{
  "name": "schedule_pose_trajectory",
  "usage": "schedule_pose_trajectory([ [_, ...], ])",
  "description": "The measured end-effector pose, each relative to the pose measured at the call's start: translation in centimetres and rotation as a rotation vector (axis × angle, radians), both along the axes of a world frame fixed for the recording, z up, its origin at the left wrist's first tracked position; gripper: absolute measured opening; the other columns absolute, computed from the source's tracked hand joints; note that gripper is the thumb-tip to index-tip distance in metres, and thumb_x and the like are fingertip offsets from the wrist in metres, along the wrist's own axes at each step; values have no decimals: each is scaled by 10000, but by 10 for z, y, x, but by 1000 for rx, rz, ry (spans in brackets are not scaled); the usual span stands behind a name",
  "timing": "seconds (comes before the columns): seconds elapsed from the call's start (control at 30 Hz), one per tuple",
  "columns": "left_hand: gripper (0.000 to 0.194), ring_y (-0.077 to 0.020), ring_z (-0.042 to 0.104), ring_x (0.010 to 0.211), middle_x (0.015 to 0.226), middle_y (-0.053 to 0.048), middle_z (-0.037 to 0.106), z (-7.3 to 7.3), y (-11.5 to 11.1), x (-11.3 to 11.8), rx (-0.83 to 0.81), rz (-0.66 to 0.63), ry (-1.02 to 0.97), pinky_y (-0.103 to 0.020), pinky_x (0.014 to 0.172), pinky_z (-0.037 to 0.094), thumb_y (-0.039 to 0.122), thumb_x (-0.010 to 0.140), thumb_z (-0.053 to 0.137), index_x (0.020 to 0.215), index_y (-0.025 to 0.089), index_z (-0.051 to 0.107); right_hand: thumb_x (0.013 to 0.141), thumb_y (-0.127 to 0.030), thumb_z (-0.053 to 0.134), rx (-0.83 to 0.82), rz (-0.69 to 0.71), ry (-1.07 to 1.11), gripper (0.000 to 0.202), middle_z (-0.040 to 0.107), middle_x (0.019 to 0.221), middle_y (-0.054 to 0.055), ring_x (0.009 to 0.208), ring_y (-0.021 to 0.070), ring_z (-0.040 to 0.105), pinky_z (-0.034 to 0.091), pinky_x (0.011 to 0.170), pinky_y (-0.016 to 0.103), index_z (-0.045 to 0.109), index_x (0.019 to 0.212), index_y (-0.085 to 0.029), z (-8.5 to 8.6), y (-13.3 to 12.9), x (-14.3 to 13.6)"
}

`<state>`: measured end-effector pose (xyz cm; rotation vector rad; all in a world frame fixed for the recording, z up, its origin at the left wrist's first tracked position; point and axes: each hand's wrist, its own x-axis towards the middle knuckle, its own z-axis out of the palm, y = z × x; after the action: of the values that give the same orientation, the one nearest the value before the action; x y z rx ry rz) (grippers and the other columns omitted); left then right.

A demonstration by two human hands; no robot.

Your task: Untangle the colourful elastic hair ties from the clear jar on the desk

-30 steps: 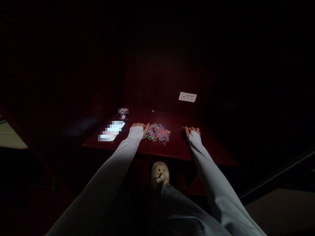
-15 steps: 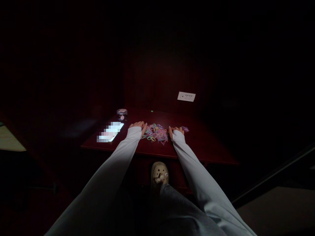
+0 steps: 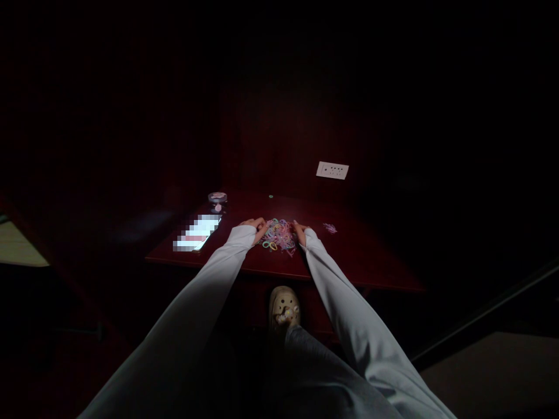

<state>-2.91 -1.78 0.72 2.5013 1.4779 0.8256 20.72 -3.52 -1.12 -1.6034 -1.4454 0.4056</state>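
Observation:
A small heap of pastel elastic hair bands [image 3: 280, 235] lies on the dark red table between my two hands. My left hand [image 3: 258, 228] rests against the heap's left side, its fingers loosely bent and apart. On the opposite side my right hand [image 3: 300, 231] touches the edge of the bands, cupped with fingers partly hidden behind the wrist and sleeve. Neither hand visibly lifts a band. A little cluster of purple bands [image 3: 331, 228] sits apart, to the right of my right hand. One green band [image 3: 271, 196] lies alone near the back of the table.
A lit phone [image 3: 198, 234], partly blurred out, lies at the table's left. Behind it stands a clear round jar [image 3: 217, 202] with a lid. The table's front edge [image 3: 279, 274] runs above my shoe [image 3: 283, 305]. A white socket plate [image 3: 332, 170] is on the back wall.
Both hands have moved inward, and the heap between them is narrower. The right hand has come away from the purple cluster, which now shows whole.

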Motion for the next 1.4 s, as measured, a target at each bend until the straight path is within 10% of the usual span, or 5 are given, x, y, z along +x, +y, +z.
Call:
schedule_pose_trajectory([
  [0.27, 253, -243, 660, 1093, 1111, -59, 746, 0, -1, -1, 92, -90, -6, -353, 998, 498, 368, 1035, 549, 1212, 257, 691, 994, -695, 467, 140, 146, 87, 581, 823, 1026, 79, 1071, 275, 745, 521, 1068, 463, 813, 1146, -254, 4, -3, -16],
  [0.63, 362, -278, 542, 1303, 1535, 16, 643, -19, 14, 8, 197, -450, 155, -450, 1107, 429, 457, 1016, 612, 1352, 406, 737, 905, -816, 445, 157, -112, 377, 668, 643, 578, 28, 619, 205, 628, 488, 652, 316, 656, 649, -236, 0, -3, -4],
  [0.97, 216, -290, 566, 1152, 1239, -53, 769, -12, 8, 1, 260, -84, -74, -439, 987, 442, 316, 993, 631, 1136, 263, 784, 881, -859, 426, 187, -3, 353, 697, 636, 583, 35, 616, 200, 610, 484, 670, 319, 643, 643, -241, -3, 0, -6],
  [1.4, 229, -280, 579, 1112, 1257, -53, 762, -15, 15, 4, 212, -135, 58, -420, 942, 424, 349, 964, 693, 1159, 264, 778, 889, -857, 439, 142, 27, 354, 705, 622, 589, 35, 584, 186, 564, 444, 619, 313, 638, 622, -236, 5, -7, -13],
])
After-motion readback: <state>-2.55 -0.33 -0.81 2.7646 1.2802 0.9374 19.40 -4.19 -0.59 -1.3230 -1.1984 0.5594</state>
